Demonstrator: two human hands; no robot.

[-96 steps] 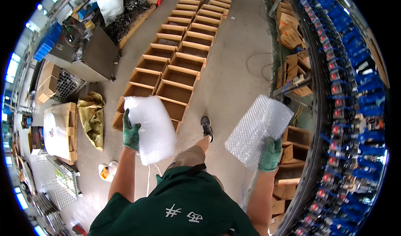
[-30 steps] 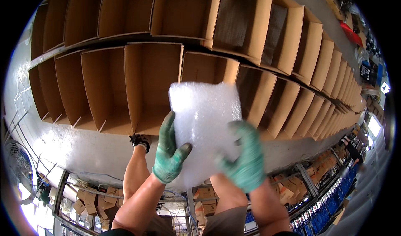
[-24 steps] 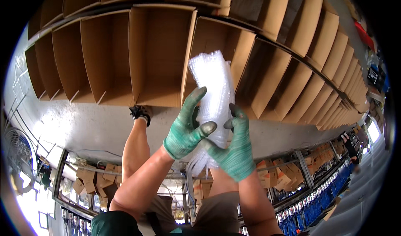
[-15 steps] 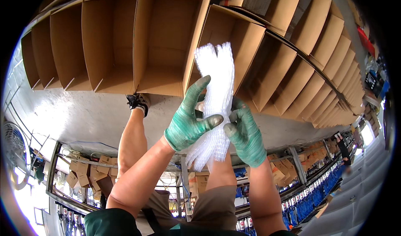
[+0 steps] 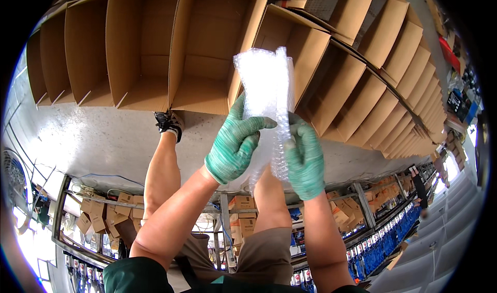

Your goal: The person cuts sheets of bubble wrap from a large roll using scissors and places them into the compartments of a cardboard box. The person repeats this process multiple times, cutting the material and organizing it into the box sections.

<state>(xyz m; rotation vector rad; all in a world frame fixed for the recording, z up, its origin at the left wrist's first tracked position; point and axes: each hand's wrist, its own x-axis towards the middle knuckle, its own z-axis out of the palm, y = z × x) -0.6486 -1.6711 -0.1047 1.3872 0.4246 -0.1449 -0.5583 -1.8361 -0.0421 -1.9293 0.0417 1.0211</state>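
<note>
A glossy, see-through sheet of bubble wrap [image 5: 263,80] hangs upright before me at the middle of the picture, its right edge folded or rolled into a strip. My left hand [image 5: 231,149], in a green knit glove with darkened fingertips, pinches its left side with the index finger stretched across the front. On the other side my right hand [image 5: 305,161], gloved alike, closes on the folded edge, some of its fingers hidden behind the plastic. Just beyond the wrap stands an open brown cardboard box [image 5: 209,44].
Rows of open cardboard boxes [image 5: 135,49] curve across the far side and away to the right. Below them lies a grey floor [image 5: 103,137], with my shoe [image 5: 169,124] near the boxes. Metal racks [image 5: 366,206] holding cartons and blue items [image 5: 380,246] run along the near side.
The bubble wrap, earlier bunched narrow at its middle, is now spread wider and flatter, and its lower end has come up. My left index finger lies further across it.
</note>
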